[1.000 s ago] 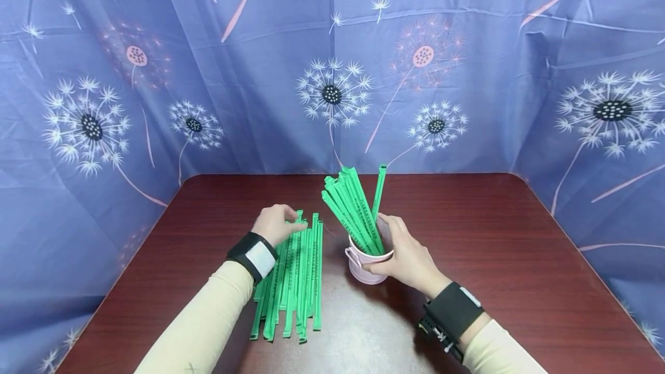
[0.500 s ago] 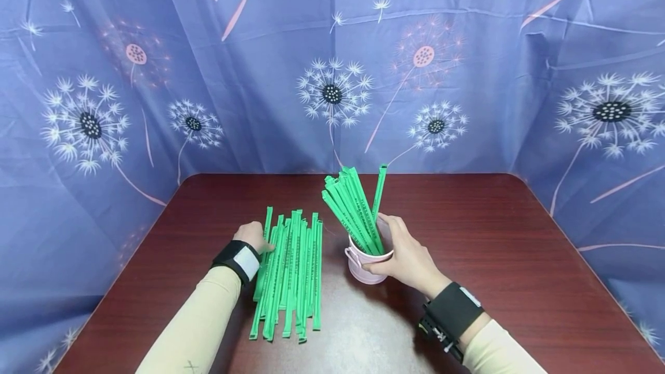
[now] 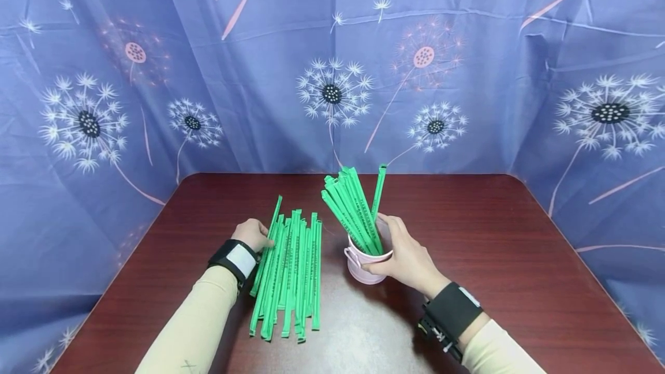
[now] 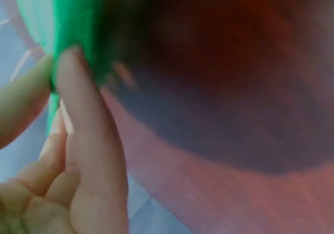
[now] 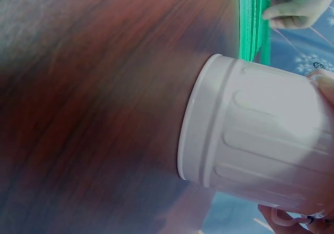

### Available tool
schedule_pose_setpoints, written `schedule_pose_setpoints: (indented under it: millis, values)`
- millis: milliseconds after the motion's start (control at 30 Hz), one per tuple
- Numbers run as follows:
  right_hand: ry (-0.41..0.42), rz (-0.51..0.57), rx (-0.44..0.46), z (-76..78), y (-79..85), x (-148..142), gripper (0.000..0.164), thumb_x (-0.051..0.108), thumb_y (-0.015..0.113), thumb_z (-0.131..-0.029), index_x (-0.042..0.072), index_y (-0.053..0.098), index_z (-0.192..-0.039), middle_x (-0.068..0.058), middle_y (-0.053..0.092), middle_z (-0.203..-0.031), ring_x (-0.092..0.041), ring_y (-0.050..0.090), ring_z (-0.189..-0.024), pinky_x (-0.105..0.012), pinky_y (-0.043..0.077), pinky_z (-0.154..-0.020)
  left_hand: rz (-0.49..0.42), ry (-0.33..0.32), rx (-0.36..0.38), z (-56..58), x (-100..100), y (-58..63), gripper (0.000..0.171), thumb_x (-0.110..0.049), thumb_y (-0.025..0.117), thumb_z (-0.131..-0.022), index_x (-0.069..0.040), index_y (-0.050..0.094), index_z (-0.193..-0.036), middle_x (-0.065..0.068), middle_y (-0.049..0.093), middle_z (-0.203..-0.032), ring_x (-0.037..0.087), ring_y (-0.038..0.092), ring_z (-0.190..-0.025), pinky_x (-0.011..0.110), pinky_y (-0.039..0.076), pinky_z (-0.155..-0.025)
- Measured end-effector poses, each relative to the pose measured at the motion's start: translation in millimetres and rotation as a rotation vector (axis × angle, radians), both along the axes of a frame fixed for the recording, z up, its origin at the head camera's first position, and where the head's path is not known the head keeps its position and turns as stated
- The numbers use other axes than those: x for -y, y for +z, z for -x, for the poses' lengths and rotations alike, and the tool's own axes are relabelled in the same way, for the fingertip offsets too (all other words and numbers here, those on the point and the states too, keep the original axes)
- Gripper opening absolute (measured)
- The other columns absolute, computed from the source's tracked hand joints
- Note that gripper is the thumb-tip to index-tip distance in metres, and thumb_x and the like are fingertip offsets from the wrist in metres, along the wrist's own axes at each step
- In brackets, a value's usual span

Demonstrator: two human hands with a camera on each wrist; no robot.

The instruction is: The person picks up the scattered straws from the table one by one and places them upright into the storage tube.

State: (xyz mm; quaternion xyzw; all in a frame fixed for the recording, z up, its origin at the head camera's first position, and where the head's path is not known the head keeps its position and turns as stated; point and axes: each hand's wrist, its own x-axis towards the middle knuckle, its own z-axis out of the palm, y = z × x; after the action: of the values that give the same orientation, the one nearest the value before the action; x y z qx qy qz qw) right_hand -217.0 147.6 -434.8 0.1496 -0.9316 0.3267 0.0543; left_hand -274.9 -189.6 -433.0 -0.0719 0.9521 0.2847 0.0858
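My left hand pinches a slim green paper-wrapped straw between thumb and fingertips, at the left side of a flat pile of similar straws. The held straw slants, its far end beyond the pile. In the left wrist view the thumb and forefinger close on green wrapping, blurred. My right hand grips a small pink bucket by its rim, thumb in front and fingers behind. Several green straws lean left inside it, and one straw leans right. The bucket's ribbed wall fills the right wrist view.
The dark red-brown table carries both pile and bucket. A blue curtain with dandelion prints hangs behind and along both sides. Both wrists wear black straps, the right strap with a small device below it.
My left hand has drawn back left from over the pile and pinched the leftmost straw, whose far end has swung up and right. The right hand and bucket stay put.
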Motion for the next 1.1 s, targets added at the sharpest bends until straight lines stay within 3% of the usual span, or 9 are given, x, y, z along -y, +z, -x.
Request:
schedule_pose_setpoints:
  millis: [100, 267, 367, 600, 767, 933, 1100]
  values:
    - [0.001, 0.002, 0.003, 0.7, 0.2, 0, 0.104, 0.046, 0.087, -0.066, 0.018, 0.033, -0.15, -0.006, 0.045, -0.145, -0.03, 0.066, -0.109, -0.051, 0.057, -0.076, -0.147, 0.042, -0.025, 3.1, 0, 9.2, 0.025, -0.007, 0.074, -0.086, 0.003, 0.063, -0.106, 0.018, 0.067, -0.094, 0.019, 0.061, -0.061, 0.031, 0.058, -0.051]
    - [0.001, -0.003, 0.006, 1.2, 0.1, 0, 0.104, 0.047, 0.087, -0.066, 0.017, 0.033, -0.15, -0.006, 0.044, -0.146, -0.03, 0.065, -0.11, -0.052, 0.057, -0.076, -0.317, 0.014, -0.118, 3.2, -9, 36.5, 0.034, -0.003, 0.071, -0.087, 0.003, 0.061, -0.119, 0.021, 0.065, -0.106, 0.032, 0.07, -0.084, 0.035, 0.064, -0.063]
    - [0.002, -0.006, 0.004, 1.2, -0.5, 0, 0.104, 0.047, 0.087, -0.067, 0.016, 0.033, -0.15, -0.006, 0.044, -0.146, -0.03, 0.066, -0.11, -0.052, 0.057, -0.076, -0.416, -0.001, -0.16, -1.2, -17, 54.4, 0.036, -0.002, 0.072, -0.087, 0.001, 0.061, -0.121, 0.021, 0.064, -0.11, 0.033, 0.07, -0.091, 0.035, 0.065, -0.069]
    - [0.0, -0.012, -0.012, 1.0, -1.7, 0, 0.104, 0.046, 0.087, -0.067, 0.016, 0.033, -0.15, -0.004, 0.044, -0.145, -0.029, 0.066, -0.107, -0.052, 0.058, -0.075, -0.659, -0.003, -0.257, -14.5, -37, 87.4, 0.034, -0.011, 0.069, -0.093, 0.002, 0.06, -0.123, 0.023, 0.065, -0.118, 0.007, 0.069, -0.077, 0.028, 0.064, -0.072]
    - [0.002, -0.01, -0.012, 0.8, -1.7, 0, 0.104, 0.046, 0.087, -0.067, 0.016, 0.033, -0.15, -0.004, 0.044, -0.145, -0.029, 0.066, -0.107, -0.052, 0.057, -0.075, -0.852, -0.009, -0.311, -22.9, -50, 103.0, 0.033, -0.009, 0.068, -0.093, 0.006, 0.057, -0.12, 0.019, 0.07, -0.107, 0.003, 0.069, -0.071, 0.027, 0.064, -0.067]
    - [0.004, -0.005, -0.016, 0.9, -1.4, -1, 0.104, 0.045, 0.088, -0.067, 0.015, 0.032, -0.15, -0.005, 0.044, -0.146, -0.031, 0.067, -0.106, -0.052, 0.058, -0.074, -0.912, -0.041, -0.323, -30.2, -61, 110.4, 0.026, -0.006, 0.069, -0.091, 0.003, 0.055, -0.112, 0.011, 0.074, -0.095, 0.005, 0.07, -0.07, 0.025, 0.063, -0.063]
    - [0.007, -0.009, -0.015, 1.0, -2.4, -1, 0.104, 0.045, 0.087, -0.067, 0.015, 0.032, -0.149, -0.006, 0.044, -0.146, -0.03, 0.067, -0.105, -0.051, 0.058, -0.074, -0.874, -0.069, -0.298, -34.3, -71, 103.1, 0.025, -0.007, 0.07, -0.091, 0.005, 0.058, -0.11, 0.025, 0.072, -0.103, 0.006, 0.07, -0.071, 0.032, 0.065, -0.067]
